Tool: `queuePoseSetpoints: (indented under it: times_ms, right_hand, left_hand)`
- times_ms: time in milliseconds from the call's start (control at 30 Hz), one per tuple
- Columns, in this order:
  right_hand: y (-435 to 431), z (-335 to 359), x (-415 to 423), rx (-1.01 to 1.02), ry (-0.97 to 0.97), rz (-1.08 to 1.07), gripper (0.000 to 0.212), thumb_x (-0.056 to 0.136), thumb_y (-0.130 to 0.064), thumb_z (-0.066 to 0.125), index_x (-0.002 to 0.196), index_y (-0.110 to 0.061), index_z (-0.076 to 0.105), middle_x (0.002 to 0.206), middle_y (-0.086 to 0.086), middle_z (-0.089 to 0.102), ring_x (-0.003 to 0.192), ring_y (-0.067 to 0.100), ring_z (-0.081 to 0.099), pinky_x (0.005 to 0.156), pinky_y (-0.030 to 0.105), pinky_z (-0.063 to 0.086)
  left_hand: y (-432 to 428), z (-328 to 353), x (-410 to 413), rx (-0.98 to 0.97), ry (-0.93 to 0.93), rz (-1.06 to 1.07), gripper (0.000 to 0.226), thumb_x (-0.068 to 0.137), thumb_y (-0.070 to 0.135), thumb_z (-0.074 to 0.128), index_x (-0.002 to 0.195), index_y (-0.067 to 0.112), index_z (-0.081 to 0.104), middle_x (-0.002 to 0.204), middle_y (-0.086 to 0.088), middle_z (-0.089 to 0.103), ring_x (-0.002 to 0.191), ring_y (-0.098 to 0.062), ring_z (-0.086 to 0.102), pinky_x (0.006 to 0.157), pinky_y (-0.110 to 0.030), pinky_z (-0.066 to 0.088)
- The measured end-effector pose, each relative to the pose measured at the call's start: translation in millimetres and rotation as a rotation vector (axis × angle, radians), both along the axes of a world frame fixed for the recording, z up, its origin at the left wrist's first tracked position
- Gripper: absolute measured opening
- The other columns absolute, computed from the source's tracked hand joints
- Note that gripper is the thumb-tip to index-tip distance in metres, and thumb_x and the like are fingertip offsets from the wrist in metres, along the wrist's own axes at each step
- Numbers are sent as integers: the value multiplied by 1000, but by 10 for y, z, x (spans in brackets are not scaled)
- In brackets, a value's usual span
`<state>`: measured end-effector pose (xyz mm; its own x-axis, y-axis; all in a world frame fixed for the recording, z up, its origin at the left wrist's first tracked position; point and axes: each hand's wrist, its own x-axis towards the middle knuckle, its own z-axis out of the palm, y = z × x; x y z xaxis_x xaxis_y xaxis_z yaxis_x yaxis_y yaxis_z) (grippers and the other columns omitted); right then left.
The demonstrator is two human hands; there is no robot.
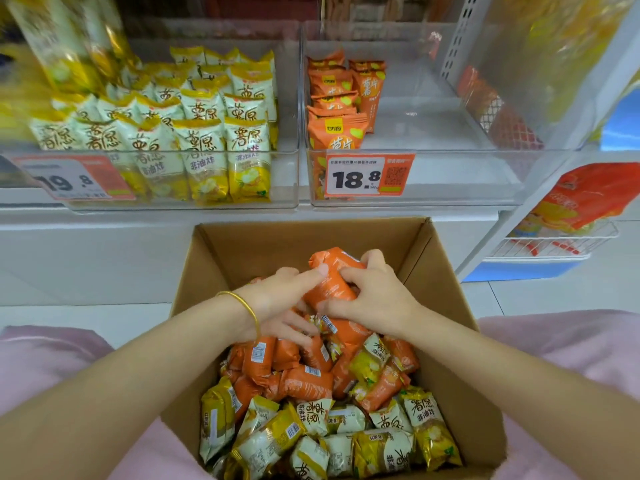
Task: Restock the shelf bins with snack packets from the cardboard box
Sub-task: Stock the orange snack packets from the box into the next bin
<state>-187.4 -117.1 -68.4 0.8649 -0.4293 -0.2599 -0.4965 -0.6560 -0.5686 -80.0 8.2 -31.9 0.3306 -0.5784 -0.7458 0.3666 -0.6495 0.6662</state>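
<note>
Shelf bins [450,174] stand far; over the near cardboard box [242,244], left hand [277,303] and right hand [377,296], each grip clamped on one orange packet [332,285].

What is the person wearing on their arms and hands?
No gloves and no sleeves over the forearms: the left hand and right hand are bare. A thin gold bangle circles the left wrist. Pink clothing shows at both lower edges of the view; I cannot tell which garment it is.

R tag [370,175]: 18.8; L tag [74,178]: 19.8; yellow pkts [207,157]: 非油炸.
</note>
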Motion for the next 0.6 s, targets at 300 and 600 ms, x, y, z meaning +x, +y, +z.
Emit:
queuePoseSetpoints:
  times_ms: [300, 600]
  right_hand:
    - [-135, 376, -159, 275, -138, 37, 27, 76, -51, 71, 98, -41, 60, 119, 1, 47, 113, 9, 43, 91, 15, 40]
    - [-480, 580, -241, 497, -189, -58, 44, 83, -12, 70, 118, -36, 57, 104, 0, 55, 74, 17, 59, 49, 23, 45]
  left_hand:
    - [-39, -58, -31, -192, 75, 181, 66, 73, 24, 79, 129, 10, 46, 119, -18, 62, 101, -32, 66, 75, -51, 56]
    - [-33, -41, 152, -293, -47, 275, 56, 70, 13, 75, 120, 9, 51, 102, -14, 63, 90, -25, 64, 71, -39, 54]
